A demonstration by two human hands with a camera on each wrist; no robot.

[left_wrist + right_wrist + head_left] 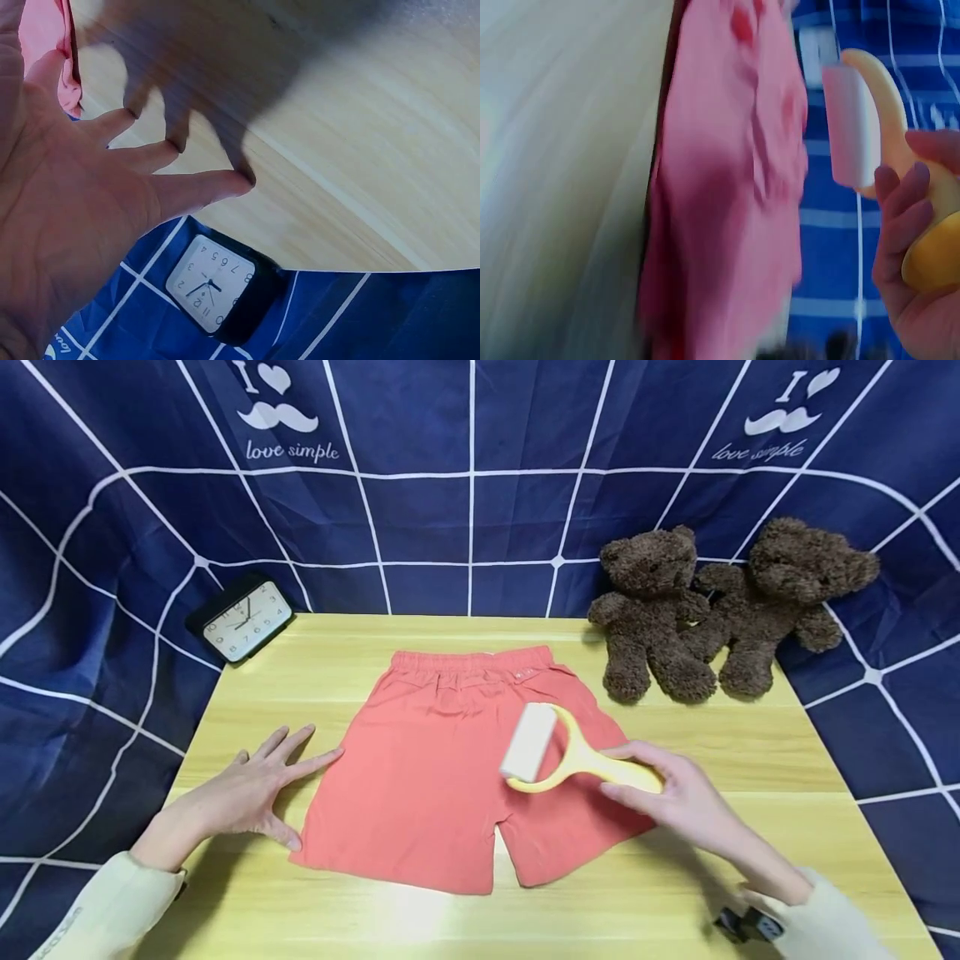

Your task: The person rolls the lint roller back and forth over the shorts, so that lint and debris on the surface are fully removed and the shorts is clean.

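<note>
A pair of coral-red shorts lies spread on the wooden table, waistband toward the back. My right hand grips the yellow handle of a lint roller, whose white roll is over the right half of the shorts. In the right wrist view the lint roller shows raised off the cloth, fingers wrapped round its handle. My left hand rests spread at the left edge of the shorts, with thumb and index fingertip at the cloth. The left wrist view shows this hand with fingers straight and apart, holding nothing.
A black-framed clock stands at the table's back left corner. Two brown teddy bears sit at the back right. A dark blue curtain with white lines hangs behind and along both sides of the wooden table.
</note>
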